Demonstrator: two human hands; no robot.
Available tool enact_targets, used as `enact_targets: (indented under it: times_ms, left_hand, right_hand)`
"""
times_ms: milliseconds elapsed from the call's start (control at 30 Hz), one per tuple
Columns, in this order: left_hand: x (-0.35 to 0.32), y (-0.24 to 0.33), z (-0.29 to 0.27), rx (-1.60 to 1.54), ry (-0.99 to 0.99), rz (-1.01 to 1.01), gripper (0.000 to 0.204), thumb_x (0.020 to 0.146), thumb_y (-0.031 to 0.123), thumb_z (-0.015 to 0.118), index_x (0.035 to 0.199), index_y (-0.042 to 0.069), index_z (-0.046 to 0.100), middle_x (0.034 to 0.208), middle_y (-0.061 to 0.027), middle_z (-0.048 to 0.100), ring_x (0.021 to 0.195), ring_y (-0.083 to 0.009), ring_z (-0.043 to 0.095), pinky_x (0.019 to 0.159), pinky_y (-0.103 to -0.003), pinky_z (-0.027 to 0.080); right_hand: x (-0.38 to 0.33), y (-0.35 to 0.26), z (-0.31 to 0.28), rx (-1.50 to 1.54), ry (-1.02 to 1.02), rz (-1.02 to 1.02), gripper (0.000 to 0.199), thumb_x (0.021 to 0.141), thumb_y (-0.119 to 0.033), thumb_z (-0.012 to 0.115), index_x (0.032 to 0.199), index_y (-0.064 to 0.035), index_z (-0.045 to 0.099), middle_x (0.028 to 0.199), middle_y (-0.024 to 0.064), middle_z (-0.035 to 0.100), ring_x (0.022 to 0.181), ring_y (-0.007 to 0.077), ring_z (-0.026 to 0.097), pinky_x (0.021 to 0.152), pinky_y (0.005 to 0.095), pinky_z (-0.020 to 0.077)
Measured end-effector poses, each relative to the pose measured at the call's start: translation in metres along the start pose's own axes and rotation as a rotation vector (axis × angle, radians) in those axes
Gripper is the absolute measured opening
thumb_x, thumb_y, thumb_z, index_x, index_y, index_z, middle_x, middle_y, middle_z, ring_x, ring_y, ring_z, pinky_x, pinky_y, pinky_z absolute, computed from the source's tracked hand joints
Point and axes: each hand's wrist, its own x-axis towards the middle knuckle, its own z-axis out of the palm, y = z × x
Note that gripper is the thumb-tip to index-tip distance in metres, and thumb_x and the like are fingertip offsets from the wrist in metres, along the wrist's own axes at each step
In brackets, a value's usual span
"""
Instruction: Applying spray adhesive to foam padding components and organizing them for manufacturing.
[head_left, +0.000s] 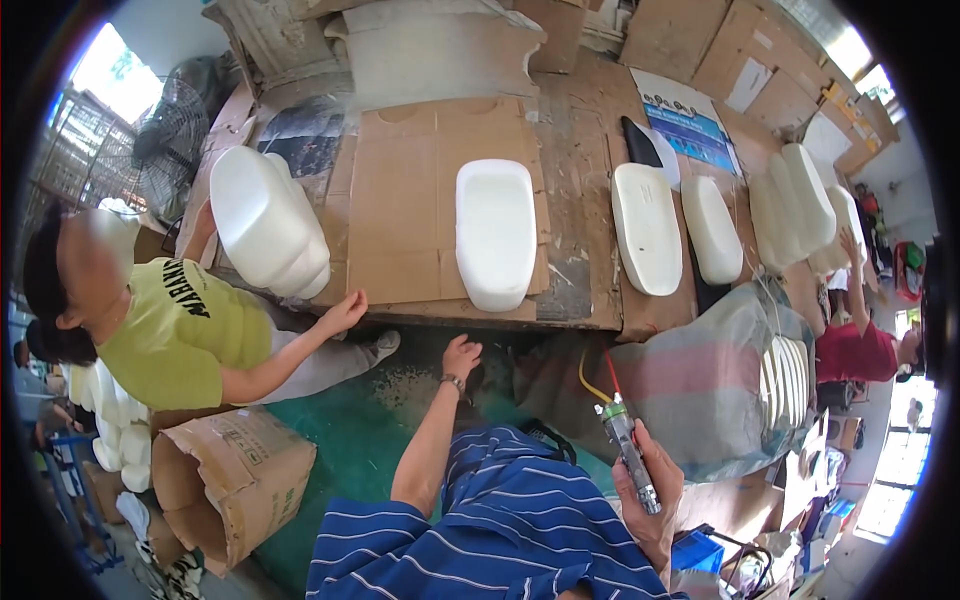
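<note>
My right hand (pixel 652 492) grips a slim grey spray gun (pixel 630 452) with yellow and red hoses at its tip, held low by my striped shirt. My left hand (pixel 460 355) reaches forward, fingers loosely spread and holding nothing, just short of the workbench's front edge (pixel 560 322). On the bench, directly beyond that hand, a white foam seat pad (pixel 495 232) lies on a cardboard sheet (pixel 400 200). Two more white pads (pixel 647 228) (pixel 711 229) lie to the right.
A person in a yellow-green shirt (pixel 180 330) sits at the left, one hand near the bench edge by a stack of white pads (pixel 265 220). An open cardboard box (pixel 228 475) stands low left. A large bag of pads (pixel 720 380) is right; another person in red (pixel 855 350) works beyond.
</note>
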Motion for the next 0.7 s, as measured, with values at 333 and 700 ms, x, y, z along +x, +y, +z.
enact_targets:
  times_ms: [333, 700]
  left_hand:
    - [-0.044, -0.133, -0.133, 0.434, 0.212, -0.291, 0.056, 0.086, 0.014, 0.077, 0.136, 0.002, 0.055, 0.11, -0.0136, 0.07, 0.095, -0.025, 0.07, 0.077, -0.041, 0.06]
    - [-0.043, -0.085, -0.078, 0.208, 0.171, -0.081, 0.045, 0.088, 0.015, 0.075, 0.13, 0.006, 0.062, 0.112, -0.0106, 0.069, 0.095, -0.0224, 0.068, 0.076, -0.037, 0.06]
  right_hand:
    - [-0.009, 0.01, -0.018, 0.016, -0.038, 0.056, 0.055, 0.084, -0.002, 0.07, 0.137, 0.0046, 0.056, 0.11, 0.021, 0.068, 0.092, 0.0243, 0.068, 0.083, 0.0311, 0.0515]
    - [-0.024, 0.024, -0.025, 0.022, -0.102, 0.022, 0.06, 0.078, 0.004, 0.068, 0.137, 0.0034, 0.057, 0.109, 0.0213, 0.068, 0.093, 0.0252, 0.068, 0.085, 0.0315, 0.0505]
